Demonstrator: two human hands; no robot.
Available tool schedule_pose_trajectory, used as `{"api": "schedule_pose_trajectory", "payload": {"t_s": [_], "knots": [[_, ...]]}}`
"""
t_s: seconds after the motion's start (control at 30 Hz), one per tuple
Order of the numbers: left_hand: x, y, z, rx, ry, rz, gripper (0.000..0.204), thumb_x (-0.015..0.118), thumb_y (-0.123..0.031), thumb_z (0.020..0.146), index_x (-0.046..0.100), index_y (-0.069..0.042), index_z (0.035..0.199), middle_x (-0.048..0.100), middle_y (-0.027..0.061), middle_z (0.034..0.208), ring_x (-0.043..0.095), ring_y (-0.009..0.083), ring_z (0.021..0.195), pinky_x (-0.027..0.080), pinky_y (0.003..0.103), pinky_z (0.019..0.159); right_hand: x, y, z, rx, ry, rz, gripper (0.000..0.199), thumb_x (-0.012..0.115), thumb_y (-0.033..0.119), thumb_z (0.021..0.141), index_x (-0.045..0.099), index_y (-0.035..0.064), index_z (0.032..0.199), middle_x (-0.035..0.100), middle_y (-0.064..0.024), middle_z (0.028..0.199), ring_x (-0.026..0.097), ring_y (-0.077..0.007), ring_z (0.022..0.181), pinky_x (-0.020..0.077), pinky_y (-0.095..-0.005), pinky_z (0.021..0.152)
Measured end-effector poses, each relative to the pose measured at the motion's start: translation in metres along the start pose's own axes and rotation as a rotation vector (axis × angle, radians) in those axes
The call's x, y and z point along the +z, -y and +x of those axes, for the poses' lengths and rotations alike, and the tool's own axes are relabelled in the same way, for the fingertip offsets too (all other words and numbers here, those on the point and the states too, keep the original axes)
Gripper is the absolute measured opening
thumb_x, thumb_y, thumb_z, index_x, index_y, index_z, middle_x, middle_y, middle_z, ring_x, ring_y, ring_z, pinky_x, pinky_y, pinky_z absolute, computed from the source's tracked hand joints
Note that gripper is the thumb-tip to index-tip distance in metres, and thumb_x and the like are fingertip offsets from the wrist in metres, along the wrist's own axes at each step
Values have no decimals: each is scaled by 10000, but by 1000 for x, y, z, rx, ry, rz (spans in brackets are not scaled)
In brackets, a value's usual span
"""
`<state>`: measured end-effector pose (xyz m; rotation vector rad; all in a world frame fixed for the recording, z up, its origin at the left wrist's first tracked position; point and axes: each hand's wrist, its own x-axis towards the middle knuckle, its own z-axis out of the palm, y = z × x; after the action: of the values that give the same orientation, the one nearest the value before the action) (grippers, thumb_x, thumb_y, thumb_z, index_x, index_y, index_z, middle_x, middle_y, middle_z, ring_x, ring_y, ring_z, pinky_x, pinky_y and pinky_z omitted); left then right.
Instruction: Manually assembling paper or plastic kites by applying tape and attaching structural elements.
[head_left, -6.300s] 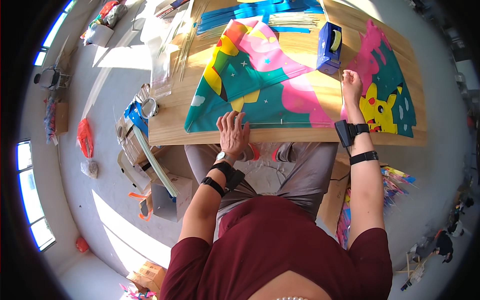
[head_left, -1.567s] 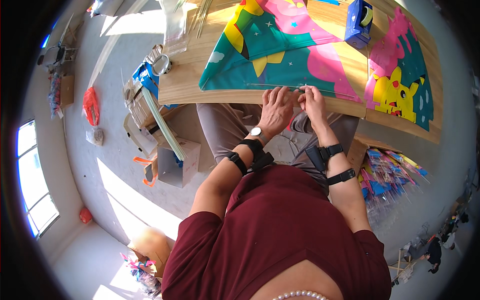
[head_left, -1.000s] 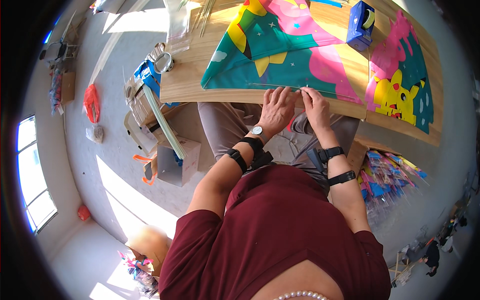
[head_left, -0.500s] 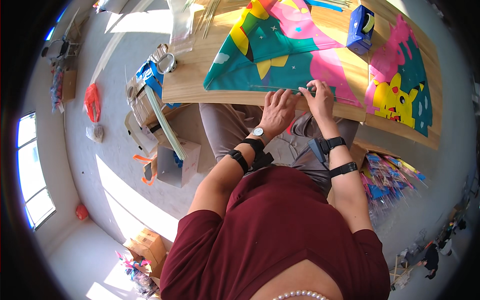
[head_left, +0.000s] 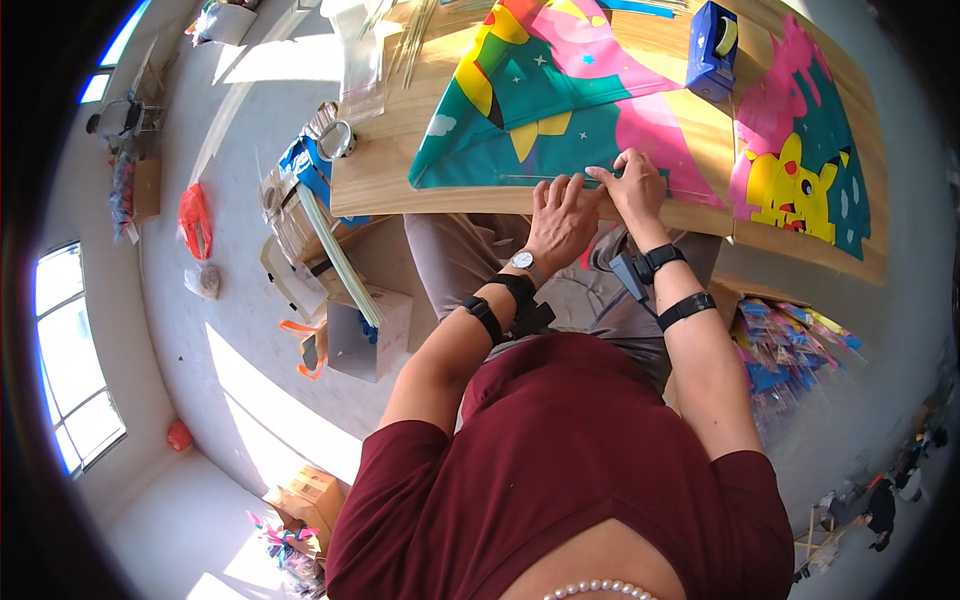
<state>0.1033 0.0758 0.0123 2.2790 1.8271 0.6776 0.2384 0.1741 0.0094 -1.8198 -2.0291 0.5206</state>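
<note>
A teal, pink and yellow printed sheet, which looks like a kite sail, lies partly folded on the wooden table. Along its near edge runs a thin pale rod. My left hand is over that edge, bent fingertips on the sheet and thumb side hidden toward the right hand. Just to its right, my right hand has thumb and forefinger closed together at the rod's line; the exact grip point is too small to see clearly. Both hands nearly touch.
On the table are a blue tape dispenser, a second printed sheet, loose thin sticks and a clear plastic bag. A tape roll sits by the left edge. Below right is a box of wrapped colourful pieces.
Both hands stay at the sheet's near edge. The right thumb and fingers have drawn closer together. The whole view has shifted slightly.
</note>
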Motion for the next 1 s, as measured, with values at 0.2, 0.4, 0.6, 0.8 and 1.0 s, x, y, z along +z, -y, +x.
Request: {"api": "schedule_pose_trajectory", "payload": {"t_s": [0.2, 0.4, 0.6, 0.8, 1.0], "knots": [[-5, 10, -3, 35, -38, -33, 473, 651, -180, 878, 579, -177, 1346, 492, 117, 1284, 456, 322, 1209, 342, 495, 1028, 7, -6, 0, -54, -47, 81, 426, 844, 428, 729, 586, 110, 849, 638, -69, 866, 637, -318, 847, 434, -482, 712], [-14, 17, 2, 61, -19, -114, 364, 627, -164, 900, 627, -73, 1253, 570, 125, 1244, 512, 310, 1191, 388, 449, 1011, 8, -36, 0, -90, -2, 205, 402, 820, 401, 764, 581, 107, 898, 616, -66, 857, 620, -307, 826, 437, -485, 708], [-47, 91, 53, 67, -170, 218, 338, 612, -77, 842, 557, -49, 1174, 601, 123, 1113, 545, 312, 1132, 419, 443, 963, -47, -55, -31, -456, -76, 23, 524, 830, 413, 729, 599, 107, 1085, 553, -80, 1087, 550, -273, 1070, 395, -483, 936], [-59, 128, 71, 18, 68, 451, 260, 581, -67, 863, 501, -65, 1110, 612, 100, 904, 641, 290, 882, 504, 418, 749, -53, -60, -59, -459, 3, -37, 648, 871, 274, 671, 532, 134, 1205, 474, -83, 1208, 462, -288, 1208, 326, -482, 1028], [-104, 140, 66, 26, 32, 240, 270, 535, -22, 880, 524, -86, 1142, 623, 133, 968, 649, 331, 907, 522, 453, 728, -47, -71, -75, -523, -58, -9, 342, 708, 6, 736, 552, 114, 1020, 561, -89, 1082, 553, -293, 1073, 405, -434, 900]]}}
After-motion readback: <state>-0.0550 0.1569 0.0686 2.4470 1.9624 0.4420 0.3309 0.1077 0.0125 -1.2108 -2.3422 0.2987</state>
